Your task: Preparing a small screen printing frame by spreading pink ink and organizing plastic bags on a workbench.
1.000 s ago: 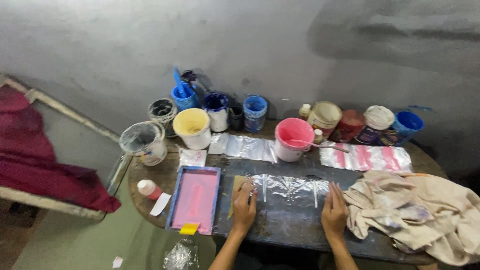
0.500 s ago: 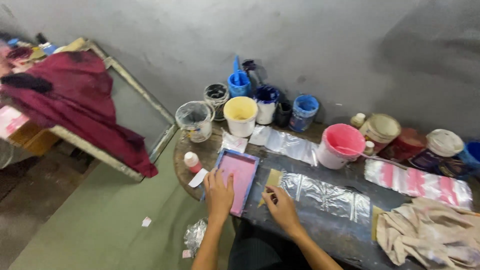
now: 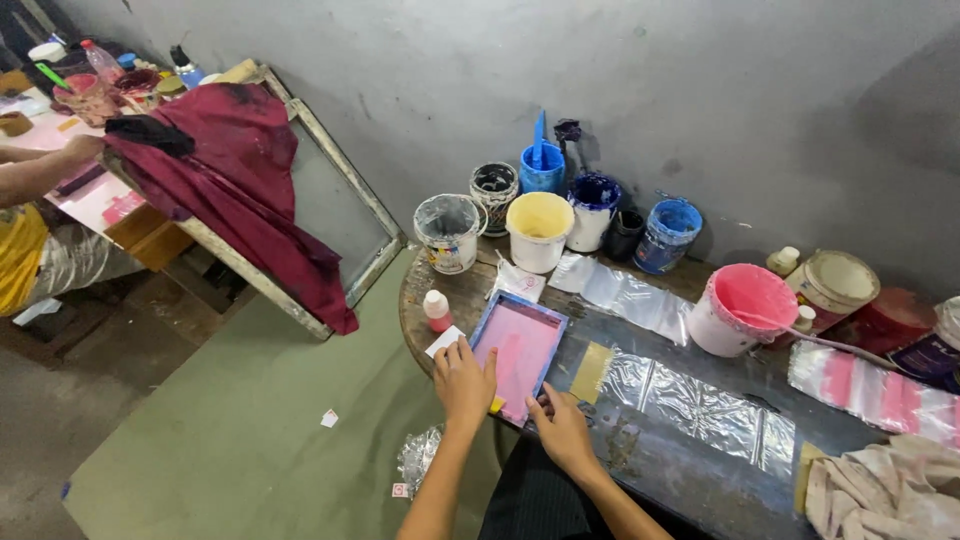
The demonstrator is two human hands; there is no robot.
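- Small blue-framed printing screen with pink mesh point(image 3: 520, 352): at bench's left edge, unmoved.
- Left hand point(image 3: 464, 378): shifted to frame's left rail, grip flat, open, holding nothing.
- Right hand point(image 3: 562, 428): now at frame's near corner, fingers curled on it.

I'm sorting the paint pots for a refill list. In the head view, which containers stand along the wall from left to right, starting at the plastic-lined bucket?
Plastic-lined bucket → black-rimmed tub → yellow paint bucket → dark blue paint bucket → light blue tub → pink paint bucket → cream-lidded tub.
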